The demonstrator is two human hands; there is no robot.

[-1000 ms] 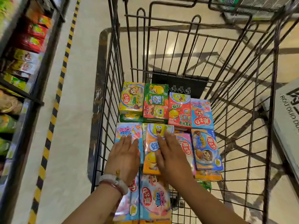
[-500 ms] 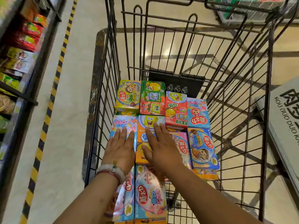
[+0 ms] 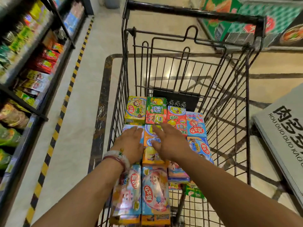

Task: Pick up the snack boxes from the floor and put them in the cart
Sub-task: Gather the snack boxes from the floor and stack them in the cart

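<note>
Shop aisle indicated: stocked snack shelves (image 3: 27, 66), wire cart (image 3: 229, 99), hazard-striped floor tape (image 3: 65, 102), freezer cabinet (image 3: 255, 22).

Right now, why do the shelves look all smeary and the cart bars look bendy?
Head view: the shelves on the left are smeared by motion blur, while the snack boxes in the middle stay fairly sharp; the wide-angle lens bows the cart and its wires outward; a bright glare spot shines off the glossy floor behind the wires.
</note>
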